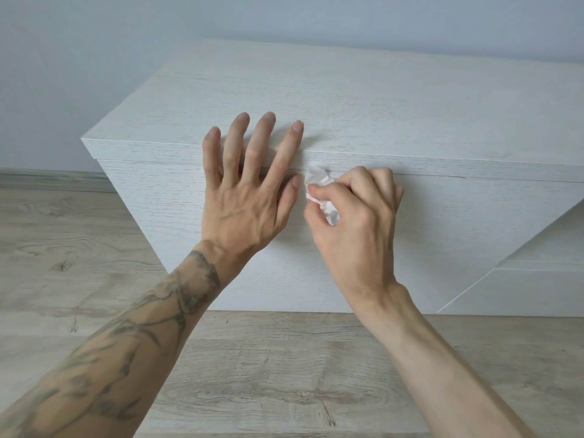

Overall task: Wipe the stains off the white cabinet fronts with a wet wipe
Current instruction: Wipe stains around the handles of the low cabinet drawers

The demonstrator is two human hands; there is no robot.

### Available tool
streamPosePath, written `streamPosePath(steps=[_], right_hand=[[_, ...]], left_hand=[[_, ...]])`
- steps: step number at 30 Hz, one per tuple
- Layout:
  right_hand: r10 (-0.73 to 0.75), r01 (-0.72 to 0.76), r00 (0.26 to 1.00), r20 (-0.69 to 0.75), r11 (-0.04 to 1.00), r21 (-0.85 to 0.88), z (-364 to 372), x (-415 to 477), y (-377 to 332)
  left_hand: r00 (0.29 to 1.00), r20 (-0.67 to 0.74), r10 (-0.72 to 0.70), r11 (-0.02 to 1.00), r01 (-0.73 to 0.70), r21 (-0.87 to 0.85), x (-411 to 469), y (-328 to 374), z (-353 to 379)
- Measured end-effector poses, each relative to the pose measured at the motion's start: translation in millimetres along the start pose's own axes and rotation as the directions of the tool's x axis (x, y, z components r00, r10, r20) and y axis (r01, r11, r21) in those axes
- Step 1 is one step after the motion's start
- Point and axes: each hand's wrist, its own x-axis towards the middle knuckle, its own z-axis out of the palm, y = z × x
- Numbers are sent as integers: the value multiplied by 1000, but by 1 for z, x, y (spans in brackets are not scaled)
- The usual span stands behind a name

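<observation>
Wet wipe [317, 177] is balled up in the right hand [354, 222], pinched between thumb and curled fingers and pushed against the white cabinet front [442, 222], just under the seam below the cabinet top [347, 105]. Left hand [249, 197] lies flat with fingers straight and spread, draped over the front edge of the top and gripping nothing; it looks like bracing. The wipe should handle as soft, light and damp: it crumples easily, so hold it as a wad with fingertip pressure behind it. The cabinet front looks rigid, with a wood-grain texture that may trap dirt. No stain can be clearly made out near the wipe. No brand, label or readable writing anywhere. Cabinet sits on a wood-look floor [63, 248].
</observation>
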Motion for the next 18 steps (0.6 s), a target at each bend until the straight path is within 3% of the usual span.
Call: streamPosePath(steps=[7, 14, 18], right_hand=[[-57, 58, 998, -19, 997, 51, -18, -12, 12], [170, -161, 984, -57, 977, 140, -49, -16, 25], [101, -104, 995, 26, 972, 212, -38, -5, 5]], left_hand=[[1000, 5, 1, 1000, -1, 3, 0, -1, -2], [1000, 9, -16, 1000, 16, 11, 0, 1, -2], [1000, 10, -4, 1000, 4, 0, 1, -1, -1]])
